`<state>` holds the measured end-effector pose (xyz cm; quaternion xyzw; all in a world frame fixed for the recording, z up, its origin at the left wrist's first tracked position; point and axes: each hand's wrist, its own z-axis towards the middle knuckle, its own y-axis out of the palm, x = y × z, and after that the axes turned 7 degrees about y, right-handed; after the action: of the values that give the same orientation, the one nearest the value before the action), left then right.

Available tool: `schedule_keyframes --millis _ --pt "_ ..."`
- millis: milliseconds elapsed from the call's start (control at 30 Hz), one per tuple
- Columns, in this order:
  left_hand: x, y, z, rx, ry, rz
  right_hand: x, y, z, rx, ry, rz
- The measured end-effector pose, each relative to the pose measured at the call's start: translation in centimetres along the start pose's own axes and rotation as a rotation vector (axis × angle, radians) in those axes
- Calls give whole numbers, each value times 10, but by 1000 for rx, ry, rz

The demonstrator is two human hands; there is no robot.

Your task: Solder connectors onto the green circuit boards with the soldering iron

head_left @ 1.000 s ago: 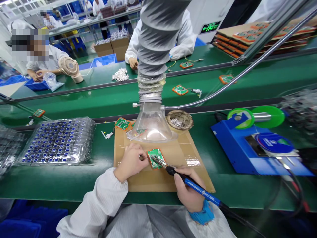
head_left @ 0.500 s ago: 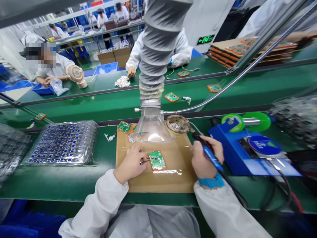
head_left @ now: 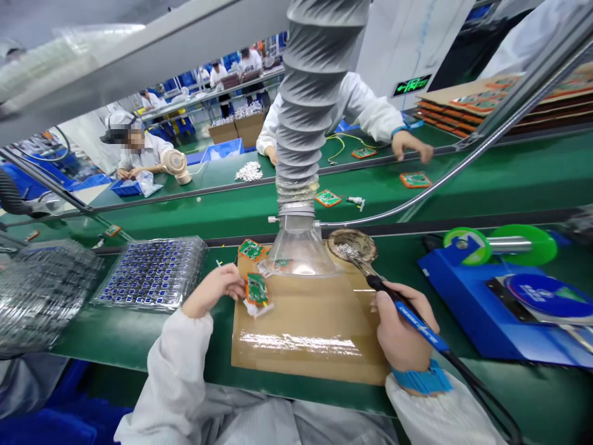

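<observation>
My left hand (head_left: 215,295) pinched the small green circuit board (head_left: 256,288) by its edge, holding it tilted just above the cardboard mat (head_left: 306,324) at the mat's ten o'clock corner. My right hand (head_left: 401,337) was clenched around the soldering iron (head_left: 408,313) — its tip lay at the near rim of the wool-filled cleaning dish (head_left: 351,245), at the mat's one o'clock, beside the clear fume hood (head_left: 299,250). I judged the board light, thin and stiff, its soldered parts fragile — best gripped by the bare edges, never the face.
</observation>
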<state>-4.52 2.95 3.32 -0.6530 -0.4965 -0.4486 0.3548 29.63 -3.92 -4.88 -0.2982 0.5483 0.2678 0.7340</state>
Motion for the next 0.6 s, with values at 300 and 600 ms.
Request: schedule_keyframes --millis 300,600 --pt "18 -5 76 692 307 1007 3 -2 -2 25 17 -38" --pt "-32 -6 54 609 199 970 -2 -1 -2 13 -3 -42"
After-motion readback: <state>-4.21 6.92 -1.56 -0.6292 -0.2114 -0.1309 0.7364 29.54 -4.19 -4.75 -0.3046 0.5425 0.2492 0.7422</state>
